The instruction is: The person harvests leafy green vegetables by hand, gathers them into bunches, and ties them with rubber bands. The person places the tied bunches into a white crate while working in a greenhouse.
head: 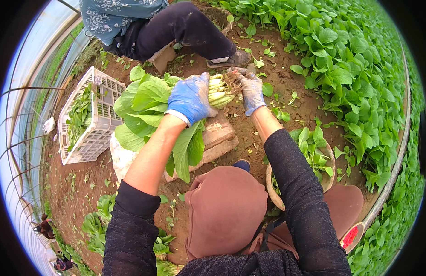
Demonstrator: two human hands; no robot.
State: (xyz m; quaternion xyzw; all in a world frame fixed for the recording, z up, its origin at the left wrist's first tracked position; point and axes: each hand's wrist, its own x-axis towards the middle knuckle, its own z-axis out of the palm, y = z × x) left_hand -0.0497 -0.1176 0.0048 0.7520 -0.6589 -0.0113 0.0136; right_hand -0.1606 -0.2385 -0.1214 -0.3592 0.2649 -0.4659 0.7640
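In a dirt-smeared blue glove, my left hand (190,96) is closed around a bunch of leafy greens (147,100). The broad leaves spread to the left and hang down below my wrist. The pale stems (218,91) stick out to the right, ending in brown thready roots (232,84). My right hand (249,88), also in a soiled glove, has its fingers closed at those roots. Something red shows at its fingertips, too small to make out. Under the bunch is a worn block-like support (218,132), its left end covered by a whitish sheet (121,155).
A white plastic crate (104,103) of greens stands left. Opposite me sits another person (171,31). By my right arm is a round container (330,155) with greens; a bowl (359,229) holds red pieces. Dense growing greens (358,69) line the right; cut bunches (97,224) lie lower left.
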